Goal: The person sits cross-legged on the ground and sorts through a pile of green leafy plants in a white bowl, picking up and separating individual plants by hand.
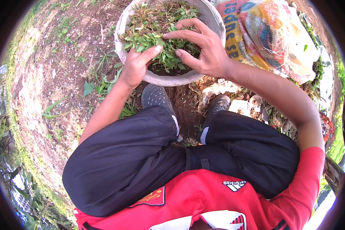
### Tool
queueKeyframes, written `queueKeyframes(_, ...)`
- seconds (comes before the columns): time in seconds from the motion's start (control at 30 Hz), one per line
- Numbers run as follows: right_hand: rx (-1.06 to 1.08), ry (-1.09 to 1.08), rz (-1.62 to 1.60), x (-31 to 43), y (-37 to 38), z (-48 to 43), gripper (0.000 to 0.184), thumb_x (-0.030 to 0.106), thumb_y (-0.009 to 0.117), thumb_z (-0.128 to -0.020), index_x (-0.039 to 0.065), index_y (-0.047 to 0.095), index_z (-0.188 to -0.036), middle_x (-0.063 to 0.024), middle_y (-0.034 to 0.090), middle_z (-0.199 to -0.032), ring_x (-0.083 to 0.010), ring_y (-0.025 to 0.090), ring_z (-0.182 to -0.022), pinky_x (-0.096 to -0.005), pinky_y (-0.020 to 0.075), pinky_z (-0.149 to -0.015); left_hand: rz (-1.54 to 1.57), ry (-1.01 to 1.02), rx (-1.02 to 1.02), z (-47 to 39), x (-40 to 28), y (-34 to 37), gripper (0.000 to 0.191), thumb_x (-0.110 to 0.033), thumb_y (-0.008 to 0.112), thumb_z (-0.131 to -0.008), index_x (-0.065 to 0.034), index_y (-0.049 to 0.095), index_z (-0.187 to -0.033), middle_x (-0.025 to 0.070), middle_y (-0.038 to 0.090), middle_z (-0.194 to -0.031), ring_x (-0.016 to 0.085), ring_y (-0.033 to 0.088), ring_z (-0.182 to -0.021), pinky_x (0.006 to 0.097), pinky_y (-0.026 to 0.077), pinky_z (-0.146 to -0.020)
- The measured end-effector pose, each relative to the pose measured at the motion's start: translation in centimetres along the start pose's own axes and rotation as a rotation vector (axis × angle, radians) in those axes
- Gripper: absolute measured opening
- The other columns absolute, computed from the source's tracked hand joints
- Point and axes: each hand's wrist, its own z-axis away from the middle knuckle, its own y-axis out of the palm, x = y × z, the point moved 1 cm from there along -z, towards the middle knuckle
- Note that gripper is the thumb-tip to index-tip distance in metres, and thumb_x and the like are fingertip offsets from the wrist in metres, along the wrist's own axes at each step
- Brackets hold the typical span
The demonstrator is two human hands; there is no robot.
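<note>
A round, pale pot (172,81) stands on the ground before my feet, filled with leafy green plants and browner, drier growth (153,17). At its near left side, my left hand (138,63) grips a bunch of green leafy stems (149,40), thumb laid over them. My right hand (204,46) is over the right part of the pot. Its thumb and fingers are apart, and the index fingertip is at the leaves beside my left thumb. Dark soil (158,69) shows below the leaves near the rim. The lower fingers of my left hand are hidden.
A woven plastic sack (264,37) bearing print lies right of the pot. My dark perforated shoes (156,96) are close to the pot's near side. Weeds (103,83) grow in the bare earth (66,66) at left. Pale debris (240,106) lies by my right shoe.
</note>
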Motion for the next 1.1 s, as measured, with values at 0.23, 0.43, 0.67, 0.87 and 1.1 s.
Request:
queueKeyframes(0.23,0.004,0.078,0.034,0.4,0.6,-0.2,0.039,0.034,0.083,-0.085,0.022,0.073,-0.121,-0.0074,0.066,-0.127,-0.0317,0.068,-0.118,-0.0454,0.0575,-0.096,-0.106,-0.058,0.016,-0.3,-1.3,1.7,0.038,-0.029,0.058,-0.112,0.002,0.062,-0.134,0.0103,0.07,-0.118,0.021,0.071,-0.104,0.04,0.061,-0.092)
queueKeyframes(0.43,-0.017,0.09,-0.124,-0.3,0.2,-0.4,0.022,0.019,0.076,-0.089,0.017,0.075,-0.11,-0.0065,0.068,-0.116,-0.025,0.071,-0.093,-0.0391,0.0592,-0.081,0.019,-0.056,0.038,-0.8,-0.9,0.6,0.036,-0.026,0.052,-0.113,0.0022,0.061,-0.134,0.0134,0.07,-0.124,0.028,0.07,-0.115,0.0478,0.059,-0.1)
queueKeyframes(0.67,0.016,0.066,-0.068,0.0,0.4,-0.3,0.026,0.027,0.083,-0.087,0.015,0.071,-0.108,-0.0071,0.067,-0.113,-0.0237,0.068,-0.084,-0.0369,0.058,-0.074,-0.053,-0.052,-0.106,-0.4,-0.9,1.1,0.036,-0.03,0.057,-0.111,-0.0001,0.061,-0.13,0.0084,0.068,-0.119,0.018,0.069,-0.107,0.0367,0.059,-0.096)
queueKeyframes(0.87,0.029,0.072,0.044,0.1,0.8,-0.4,0.046,0.036,0.088,-0.083,0.019,0.066,-0.12,-0.0073,0.065,-0.116,-0.0314,0.068,-0.109,-0.0445,0.0576,-0.088,-0.175,-0.086,-0.099,-0.8,-1.1,1.1,0.035,-0.03,0.059,-0.11,0.0002,0.065,-0.128,0.0085,0.07,-0.116,0.018,0.07,-0.106,0.0364,0.059,-0.095)
queueKeyframes(1.1,0.101,0.043,0.05,0.6,0.7,-0.3,0.06,0.024,0.09,-0.07,0.02,0.065,-0.125,-0.006,0.064,-0.12,-0.0311,0.067,-0.113,-0.0452,0.059,-0.094,-0.09,-0.087,-0.213,-0.8,-0.8,1.1,0.039,-0.032,0.06,-0.109,0.0016,0.068,-0.128,0.0101,0.074,-0.115,0.017,0.074,-0.099,0.0368,0.064,-0.089)
